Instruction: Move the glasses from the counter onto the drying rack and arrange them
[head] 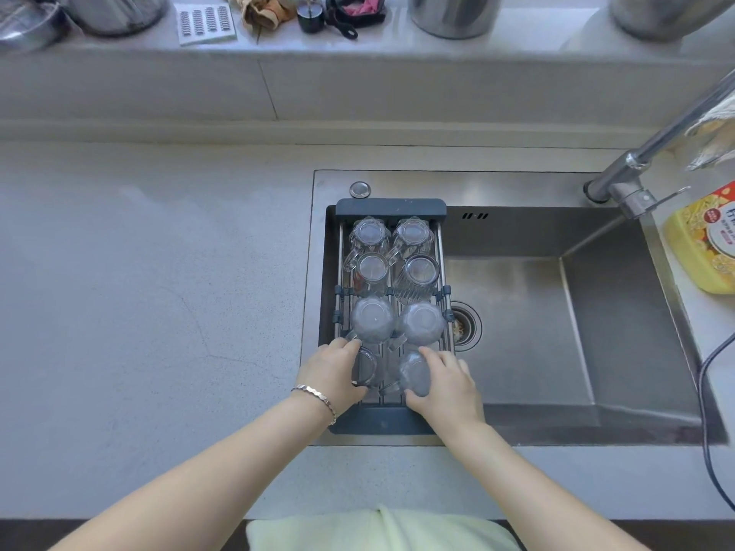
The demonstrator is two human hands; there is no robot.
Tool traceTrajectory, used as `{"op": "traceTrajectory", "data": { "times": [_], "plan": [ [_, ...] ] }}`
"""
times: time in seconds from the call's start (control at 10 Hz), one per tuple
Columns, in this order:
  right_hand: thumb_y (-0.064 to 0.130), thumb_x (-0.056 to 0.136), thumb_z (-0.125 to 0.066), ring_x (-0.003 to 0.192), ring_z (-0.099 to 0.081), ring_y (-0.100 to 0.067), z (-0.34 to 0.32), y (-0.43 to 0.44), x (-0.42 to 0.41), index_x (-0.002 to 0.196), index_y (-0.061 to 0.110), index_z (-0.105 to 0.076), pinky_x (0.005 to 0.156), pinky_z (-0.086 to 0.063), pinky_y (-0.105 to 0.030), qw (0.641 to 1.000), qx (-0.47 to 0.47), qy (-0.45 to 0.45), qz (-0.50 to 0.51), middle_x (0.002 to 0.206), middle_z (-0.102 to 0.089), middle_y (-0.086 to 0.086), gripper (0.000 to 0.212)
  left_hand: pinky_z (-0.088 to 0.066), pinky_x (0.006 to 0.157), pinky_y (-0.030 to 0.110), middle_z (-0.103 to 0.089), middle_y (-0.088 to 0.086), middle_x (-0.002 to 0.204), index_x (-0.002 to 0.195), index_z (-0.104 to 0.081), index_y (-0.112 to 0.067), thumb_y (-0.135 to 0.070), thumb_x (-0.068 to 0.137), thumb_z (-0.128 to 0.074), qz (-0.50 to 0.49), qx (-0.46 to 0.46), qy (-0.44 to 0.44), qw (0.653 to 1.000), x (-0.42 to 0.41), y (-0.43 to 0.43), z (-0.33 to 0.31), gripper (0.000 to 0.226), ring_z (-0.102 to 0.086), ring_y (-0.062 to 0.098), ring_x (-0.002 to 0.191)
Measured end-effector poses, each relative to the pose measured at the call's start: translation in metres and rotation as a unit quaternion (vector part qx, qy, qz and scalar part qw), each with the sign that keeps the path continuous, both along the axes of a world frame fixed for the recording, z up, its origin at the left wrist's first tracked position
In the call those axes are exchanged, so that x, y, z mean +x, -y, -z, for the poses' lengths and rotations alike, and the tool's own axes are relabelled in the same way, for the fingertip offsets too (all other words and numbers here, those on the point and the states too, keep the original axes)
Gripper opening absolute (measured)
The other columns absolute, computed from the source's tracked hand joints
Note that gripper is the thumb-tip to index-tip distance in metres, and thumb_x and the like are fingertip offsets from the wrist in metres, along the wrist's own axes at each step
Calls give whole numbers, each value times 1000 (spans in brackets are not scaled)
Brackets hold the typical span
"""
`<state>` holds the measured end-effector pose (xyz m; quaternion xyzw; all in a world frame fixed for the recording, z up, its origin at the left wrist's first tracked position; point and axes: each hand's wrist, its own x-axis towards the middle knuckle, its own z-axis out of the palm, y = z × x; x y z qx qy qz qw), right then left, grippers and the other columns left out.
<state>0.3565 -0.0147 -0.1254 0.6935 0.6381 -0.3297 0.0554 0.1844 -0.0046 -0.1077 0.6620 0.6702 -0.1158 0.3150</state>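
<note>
A dark grey drying rack (382,423) spans the left end of the steel sink. Several clear glasses stand upside down on it in two columns, the far pair at the back (370,232). At the near end, my left hand (338,371) grips a clear glass (368,367) in the left column. My right hand (445,385) holds another clear glass (415,373) in the right column. Both near glasses rest on or just above the rack bars; I cannot tell which.
The steel sink (557,351) with its drain lies right of the rack. A faucet (636,169) arches over the back right, beside a yellow detergent bottle (704,240). Grey counter (139,292) spreads left. Pots and small items line the back ledge. A pale towel (378,530) lies at the front edge.
</note>
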Motion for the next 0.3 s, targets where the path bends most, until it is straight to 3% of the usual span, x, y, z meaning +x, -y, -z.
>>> {"op": "traceTrajectory", "data": {
  "times": [0.3],
  "plan": [
    [41, 82, -64, 130, -35, -20, -4, -2, 1, 144, 23, -28, 103, -39, -33, 999, 4, -23, -24, 140, -42, 3, 74, -49, 92, 36, -45, 3, 137, 139, -31, -20, -38, 78, -66, 14, -7, -2, 1000, 4, 0, -2, 72, -49, 25, 120]
  ]
}}
